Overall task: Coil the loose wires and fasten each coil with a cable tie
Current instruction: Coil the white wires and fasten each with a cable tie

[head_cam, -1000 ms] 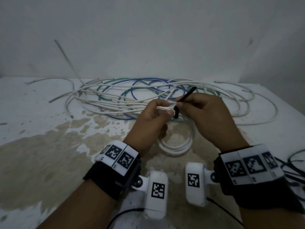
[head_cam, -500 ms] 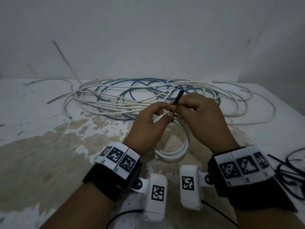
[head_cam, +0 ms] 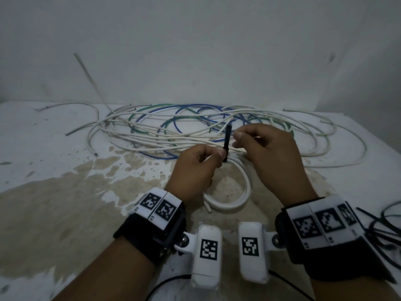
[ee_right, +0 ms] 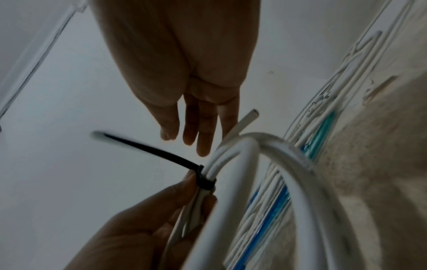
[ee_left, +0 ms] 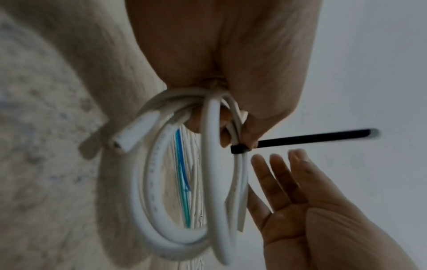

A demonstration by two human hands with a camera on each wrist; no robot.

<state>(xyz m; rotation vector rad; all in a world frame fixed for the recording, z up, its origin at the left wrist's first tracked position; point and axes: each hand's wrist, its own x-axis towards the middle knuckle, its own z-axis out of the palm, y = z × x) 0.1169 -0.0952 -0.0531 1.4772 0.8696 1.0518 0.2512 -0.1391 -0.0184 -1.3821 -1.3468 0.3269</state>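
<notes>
Here we pinch the white coil (ee_left: 175, 186) in our left hand (head_cam: 195, 170), held above the bench (head_cam: 54, 203) near its middle, a black cable tie (ee_left: 307, 138) cinched round it with its tail sticking up. Our right hand (head_cam: 269, 153) hovers just right, fingers relaxed, gripping nothing. Loose wires (head_cam: 152, 131) sprawl farther back.

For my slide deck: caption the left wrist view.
Left hand pinches a white wire coil at its black cable tie; right hand open beside it.
</notes>
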